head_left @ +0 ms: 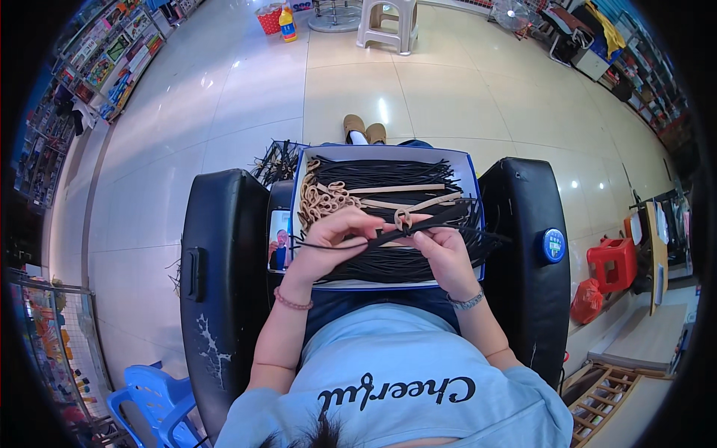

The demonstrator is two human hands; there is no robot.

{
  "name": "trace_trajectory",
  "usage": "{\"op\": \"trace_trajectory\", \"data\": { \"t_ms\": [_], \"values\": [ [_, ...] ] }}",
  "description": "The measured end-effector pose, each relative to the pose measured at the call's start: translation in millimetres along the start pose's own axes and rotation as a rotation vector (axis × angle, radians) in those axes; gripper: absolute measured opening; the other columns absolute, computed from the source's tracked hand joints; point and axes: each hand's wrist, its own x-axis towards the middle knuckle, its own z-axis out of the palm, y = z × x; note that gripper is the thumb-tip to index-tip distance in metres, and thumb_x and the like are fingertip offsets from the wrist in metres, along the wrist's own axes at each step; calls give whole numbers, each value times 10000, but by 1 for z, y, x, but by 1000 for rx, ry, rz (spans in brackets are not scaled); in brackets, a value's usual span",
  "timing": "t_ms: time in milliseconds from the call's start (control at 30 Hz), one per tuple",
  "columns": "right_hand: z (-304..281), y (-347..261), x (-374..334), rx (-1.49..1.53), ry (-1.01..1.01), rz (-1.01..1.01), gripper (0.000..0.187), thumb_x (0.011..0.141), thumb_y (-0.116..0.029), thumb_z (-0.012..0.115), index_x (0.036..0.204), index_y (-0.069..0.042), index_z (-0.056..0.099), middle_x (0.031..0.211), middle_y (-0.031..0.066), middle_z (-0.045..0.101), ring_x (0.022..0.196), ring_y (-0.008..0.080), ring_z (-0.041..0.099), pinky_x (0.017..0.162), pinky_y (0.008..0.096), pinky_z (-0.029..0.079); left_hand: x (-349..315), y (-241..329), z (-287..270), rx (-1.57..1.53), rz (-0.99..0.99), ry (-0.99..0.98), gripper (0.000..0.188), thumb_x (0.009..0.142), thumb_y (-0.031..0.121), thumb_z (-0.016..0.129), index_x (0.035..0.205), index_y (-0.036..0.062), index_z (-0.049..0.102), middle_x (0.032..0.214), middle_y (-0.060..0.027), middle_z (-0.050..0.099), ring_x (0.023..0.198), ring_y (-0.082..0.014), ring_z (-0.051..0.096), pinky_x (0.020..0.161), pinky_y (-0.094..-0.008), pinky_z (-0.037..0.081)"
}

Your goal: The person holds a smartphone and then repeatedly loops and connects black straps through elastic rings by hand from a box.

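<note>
A shallow white box (472,168) with a blue outside lies across my lap, filled with bundles of thin black cords (381,173) and tan straps (403,188). Looped tan ends (325,200) pile up on its left side. Above it, my left hand (336,233) is closed, pinching a black cord. My right hand (447,257) pinches the same black cords (396,235) between thumb and fingers. A small tan loop (403,219) stands up from the cords between my hands. How the loop and cords are joined is too small to tell.
Black padded armrests (224,299) flank the box; a round blue-lidded container (554,245) sits on the right one. A phone (280,239) with a lit screen leans by the box's left edge. More black cords (278,163) hang beyond it. A blue chair (153,399) and red stool (612,265) stand nearby.
</note>
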Motion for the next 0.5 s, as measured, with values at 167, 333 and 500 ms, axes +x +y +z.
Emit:
{"op": "trace_trajectory", "data": {
  "t_ms": [167, 333, 500],
  "values": [
    [5, -3, 2, 78, -5, 4, 273, 915, -66, 463, 1153, 53, 521, 1141, 158, 578, 1065, 262, 577, 915, 346, 476, 0, -9, 4, 136, 125, -85, 309, 769, -2, 645, 1077, -7, 625, 916, -46, 546, 829, -137, 542, 775, -239, 434],
    [2, 1, 2, 177, 27, 50, 273, 927, -93, 452, 1151, 45, 523, 1138, 152, 583, 1045, 254, 586, 938, 360, 455, -2, -20, 11, -42, 81, -23, 241, 838, 97, 611, 1051, -13, 635, 905, -49, 548, 849, -129, 541, 777, -248, 434],
    [-3, 4, 3, 302, 7, 50, 213, 922, -106, 461, 1069, 22, 550, 1050, 134, 617, 1001, 227, 601, 876, 335, 476, -3, -24, 12, -282, -86, 86, 292, 901, 215, 552, 1071, -10, 627, 848, -40, 557, 804, -110, 552, 748, -250, 456]
  ]
}}
